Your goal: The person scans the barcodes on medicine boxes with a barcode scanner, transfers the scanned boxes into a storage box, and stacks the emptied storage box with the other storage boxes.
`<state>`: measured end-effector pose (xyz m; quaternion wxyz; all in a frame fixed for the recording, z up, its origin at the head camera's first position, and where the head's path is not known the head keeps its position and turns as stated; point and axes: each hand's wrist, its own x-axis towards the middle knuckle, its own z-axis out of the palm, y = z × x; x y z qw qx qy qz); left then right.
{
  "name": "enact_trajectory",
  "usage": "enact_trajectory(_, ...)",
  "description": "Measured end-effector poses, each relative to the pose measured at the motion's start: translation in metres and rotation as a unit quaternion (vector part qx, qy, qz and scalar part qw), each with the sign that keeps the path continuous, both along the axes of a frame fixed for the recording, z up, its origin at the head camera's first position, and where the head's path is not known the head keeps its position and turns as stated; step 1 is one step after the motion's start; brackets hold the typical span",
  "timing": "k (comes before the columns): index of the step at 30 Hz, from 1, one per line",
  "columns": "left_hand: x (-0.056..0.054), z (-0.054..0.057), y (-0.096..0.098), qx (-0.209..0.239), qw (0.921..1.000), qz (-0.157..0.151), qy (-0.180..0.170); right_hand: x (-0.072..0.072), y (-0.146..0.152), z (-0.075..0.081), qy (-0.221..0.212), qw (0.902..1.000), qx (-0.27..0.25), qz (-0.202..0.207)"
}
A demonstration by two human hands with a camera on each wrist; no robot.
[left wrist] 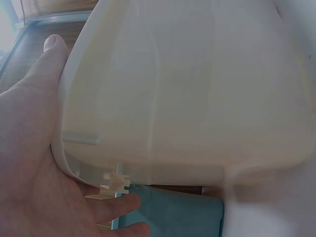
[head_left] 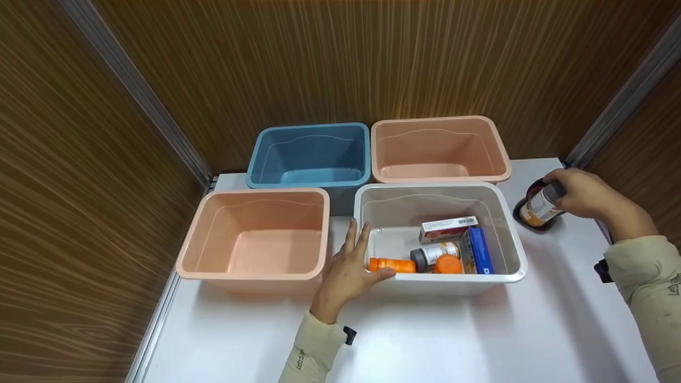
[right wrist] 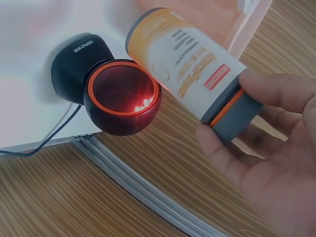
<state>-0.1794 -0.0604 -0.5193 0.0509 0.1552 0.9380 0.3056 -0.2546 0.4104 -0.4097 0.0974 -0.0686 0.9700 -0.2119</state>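
My right hand [head_left: 589, 198] grips a supplement bottle [right wrist: 190, 69] by its grey cap, thumb on one side and fingers on the other. The bottle has a white and orange label and lies tilted, its base close beside the lit face of a black barcode scanner [right wrist: 123, 94]. My left hand [head_left: 348, 271] rests at the front left corner of the white bin [head_left: 439, 284], fingers straight and spread, thumb along the rim. Inside that bin are an orange bottle [head_left: 392, 265], a grey-capped bottle [head_left: 436, 254], an orange cap [head_left: 448, 264], a white box [head_left: 448, 229] and a blue box [head_left: 480, 251].
A blue bin [head_left: 308, 186] and a pink bin [head_left: 440, 121] stand behind, against the wood-grain wall [head_left: 319, 58]. Another pink bin [head_left: 252, 276] sits left of the white one. The scanner's cable [right wrist: 52, 136] trails over the white table's edge.
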Motion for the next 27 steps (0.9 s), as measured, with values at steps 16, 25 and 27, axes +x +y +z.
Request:
enact_trajectory(16, 0.000, 0.000, 0.001, -0.003, 0.9999, 0.004, 0.013, 0.000, -0.005, 0.001, 0.033, 0.9992, -0.005, 0.025)
enact_trajectory(25, 0.000, 0.000, 0.000, 0.015, 0.9999, 0.002, 0.005, 0.008, -0.011, 0.025, 0.061, 0.9981, 0.007, 0.000)
enact_trajectory(27, 0.000, 0.000, 0.001, 0.015, 0.9999, 0.004, 0.000, 0.009, -0.016, 0.034, 0.077, 0.9970, 0.006, -0.005)
